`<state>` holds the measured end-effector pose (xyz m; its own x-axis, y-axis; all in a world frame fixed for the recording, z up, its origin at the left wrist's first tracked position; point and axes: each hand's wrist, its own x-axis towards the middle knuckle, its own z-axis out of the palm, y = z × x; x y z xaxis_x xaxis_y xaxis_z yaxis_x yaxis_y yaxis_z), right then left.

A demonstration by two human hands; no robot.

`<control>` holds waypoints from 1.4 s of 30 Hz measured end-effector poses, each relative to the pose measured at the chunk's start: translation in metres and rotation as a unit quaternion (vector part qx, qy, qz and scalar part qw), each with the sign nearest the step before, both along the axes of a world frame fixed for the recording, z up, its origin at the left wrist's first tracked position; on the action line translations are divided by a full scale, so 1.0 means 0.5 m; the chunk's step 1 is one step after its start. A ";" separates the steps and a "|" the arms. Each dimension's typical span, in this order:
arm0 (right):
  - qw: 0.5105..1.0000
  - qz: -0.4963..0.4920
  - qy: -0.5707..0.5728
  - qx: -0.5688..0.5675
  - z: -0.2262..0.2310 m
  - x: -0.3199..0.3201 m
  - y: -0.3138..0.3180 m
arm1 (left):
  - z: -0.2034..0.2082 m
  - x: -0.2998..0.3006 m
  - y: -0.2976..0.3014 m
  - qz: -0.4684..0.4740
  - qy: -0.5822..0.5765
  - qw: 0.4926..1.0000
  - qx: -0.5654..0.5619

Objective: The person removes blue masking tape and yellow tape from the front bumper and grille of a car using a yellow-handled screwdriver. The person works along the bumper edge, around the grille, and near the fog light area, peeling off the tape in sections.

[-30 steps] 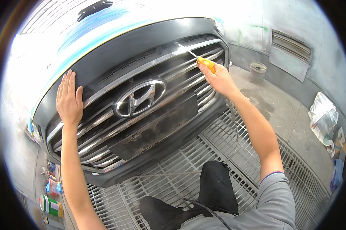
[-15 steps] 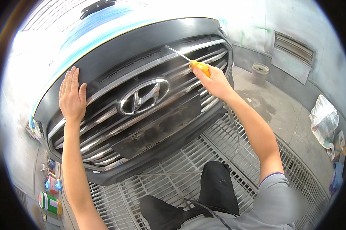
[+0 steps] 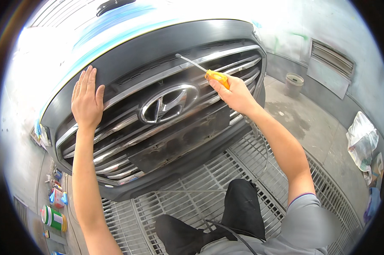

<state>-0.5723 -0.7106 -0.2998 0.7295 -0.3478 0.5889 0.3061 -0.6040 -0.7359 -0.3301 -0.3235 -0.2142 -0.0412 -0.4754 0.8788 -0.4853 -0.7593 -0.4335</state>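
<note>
In front of me is a car's dark front bumper (image 3: 128, 55) with a chrome-barred grille (image 3: 115, 124) and a round chrome emblem (image 3: 168, 104). My left hand (image 3: 87, 100) lies flat on the bumper's upper left part, fingers stretched out and together, the thumb apart. A screwdriver (image 3: 217, 77) with a yellow handle is gripped in my right hand (image 3: 238, 94). Its metal shaft points up and left across the grille's chrome upper trim (image 3: 158, 75). The tip is by the narrow dark slotted strip (image 3: 147, 69) above that trim; whether it touches cannot be told.
Metal floor grating (image 3: 192, 199) lies under my knees, crossed by a thin hose (image 3: 266, 159). A pale bucket (image 3: 294, 83) stands at the right, near a wall vent (image 3: 332, 57) and a plastic bag (image 3: 362, 140). Cans and bottles, including a green-and-white can (image 3: 53, 218), sit at left.
The screwdriver's tip has shifted left along the slotted strip, with my right hand following. My left hand stays on the bumper. The whole view has shifted slightly.
</note>
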 end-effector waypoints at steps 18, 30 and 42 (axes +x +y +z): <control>0.997 0.071 0.034 -0.008 0.010 0.047 0.100 | 0.005 -0.012 -0.002 -0.011 -0.004 1.000 -0.001; 0.996 0.079 -0.003 -0.043 -0.001 0.071 0.137 | 0.001 -0.010 -0.010 -0.032 -0.022 0.999 -0.015; 0.992 0.113 0.025 -0.057 0.030 0.082 0.193 | 0.000 -0.010 -0.006 -0.024 0.003 1.000 -0.008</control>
<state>-0.5313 -0.6142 -0.2845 0.8110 -0.1048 0.5756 0.4078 -0.6042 -0.6846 -0.3351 -0.3267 -0.2141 -0.0586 -0.4590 0.8865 -0.5238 -0.7418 -0.4187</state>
